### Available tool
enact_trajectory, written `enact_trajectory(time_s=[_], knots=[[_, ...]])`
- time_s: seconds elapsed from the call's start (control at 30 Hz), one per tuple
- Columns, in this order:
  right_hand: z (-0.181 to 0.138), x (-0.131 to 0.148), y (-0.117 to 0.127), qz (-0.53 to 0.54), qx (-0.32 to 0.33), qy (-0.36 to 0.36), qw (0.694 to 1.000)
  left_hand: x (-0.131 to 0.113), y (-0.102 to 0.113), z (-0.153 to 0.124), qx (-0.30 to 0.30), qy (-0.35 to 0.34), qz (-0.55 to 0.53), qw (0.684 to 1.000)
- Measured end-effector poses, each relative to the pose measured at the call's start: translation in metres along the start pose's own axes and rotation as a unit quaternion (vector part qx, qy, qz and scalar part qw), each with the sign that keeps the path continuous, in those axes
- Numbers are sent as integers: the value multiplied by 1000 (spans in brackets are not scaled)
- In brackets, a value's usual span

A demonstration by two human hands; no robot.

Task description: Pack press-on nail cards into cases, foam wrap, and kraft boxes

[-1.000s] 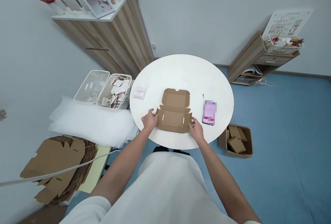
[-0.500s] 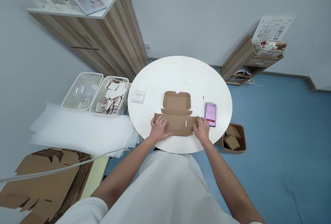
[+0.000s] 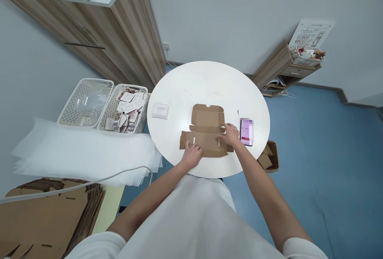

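Note:
A flat brown cardboard box blank (image 3: pixel 206 131) lies unfolded on the round white table (image 3: pixel 209 87). My left hand (image 3: pixel 192 154) rests on the blank's near left part, fingers curled down onto the cardboard. My right hand (image 3: pixel 231 133) lies on its right side near the fold line, fingers stretched flat on the cardboard. A phone with a lit screen (image 3: pixel 246 131) lies just right of my right hand. A small clear packet (image 3: pixel 161 110) sits on the table's left side.
Two white baskets (image 3: pixel 103 105) stand left of the table, one holding several small packets. White foam sheets (image 3: pixel 80 153) and a stack of cardboard blanks (image 3: pixel 44 215) lie at the left. A carton of folded boxes (image 3: pixel 267 157) sits on the floor at right.
Both hands have moved inward from the blank's side ends onto its face. The side flaps, raised a second ago, now lie flat. The camera view has tilted down and shifted.

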State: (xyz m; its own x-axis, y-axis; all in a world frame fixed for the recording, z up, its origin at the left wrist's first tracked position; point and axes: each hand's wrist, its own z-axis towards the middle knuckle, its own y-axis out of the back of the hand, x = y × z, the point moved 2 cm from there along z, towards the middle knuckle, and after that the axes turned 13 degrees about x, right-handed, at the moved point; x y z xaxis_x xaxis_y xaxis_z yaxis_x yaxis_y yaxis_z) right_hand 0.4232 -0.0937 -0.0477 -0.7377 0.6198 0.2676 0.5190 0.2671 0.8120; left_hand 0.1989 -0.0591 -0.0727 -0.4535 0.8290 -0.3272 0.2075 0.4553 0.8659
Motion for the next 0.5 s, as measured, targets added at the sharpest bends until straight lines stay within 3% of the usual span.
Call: enact_trajectory(time_s=[0.17,0.33,0.5], knots=[[34,-4,13,99,51,15,994,3,-1,-3,-9,37,-7,999],[57,-8,5,276,89,61,955,7,0,0,19,65,-18,998],[63,-6,-4,316,101,69,941,6,1,5,21,74,-1,997]])
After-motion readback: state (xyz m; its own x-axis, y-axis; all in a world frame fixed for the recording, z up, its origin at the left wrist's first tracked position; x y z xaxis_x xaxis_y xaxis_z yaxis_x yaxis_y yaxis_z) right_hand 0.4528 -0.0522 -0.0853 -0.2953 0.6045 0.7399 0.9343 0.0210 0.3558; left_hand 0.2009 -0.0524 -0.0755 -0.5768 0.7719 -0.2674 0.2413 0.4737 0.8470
